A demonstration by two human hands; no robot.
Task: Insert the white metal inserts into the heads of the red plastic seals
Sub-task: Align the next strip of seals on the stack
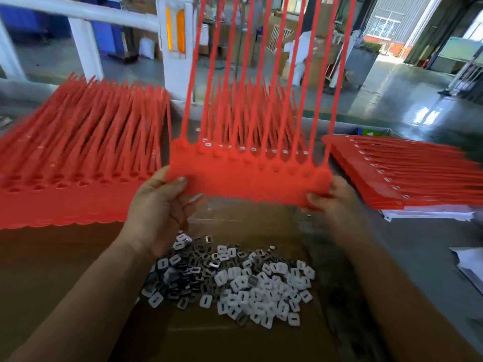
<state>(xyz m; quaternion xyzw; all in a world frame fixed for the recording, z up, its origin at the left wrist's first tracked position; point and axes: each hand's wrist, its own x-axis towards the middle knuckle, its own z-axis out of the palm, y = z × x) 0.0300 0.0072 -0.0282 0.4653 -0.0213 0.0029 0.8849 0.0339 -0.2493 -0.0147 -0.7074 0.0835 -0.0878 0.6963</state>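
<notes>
Left hand (159, 205) and right hand (332, 205) are pinching opposite ends of the red seal strip (248, 184), centre frame; probably light and bendy, best held by its flat band.

Matt red plastic seals (248, 178), white inserts (243, 291), brown cardboard (65, 257).

Factory floor: seal stacks (83, 152), cartons (321, 24), concrete w/ roller door (392, 19)
</notes>
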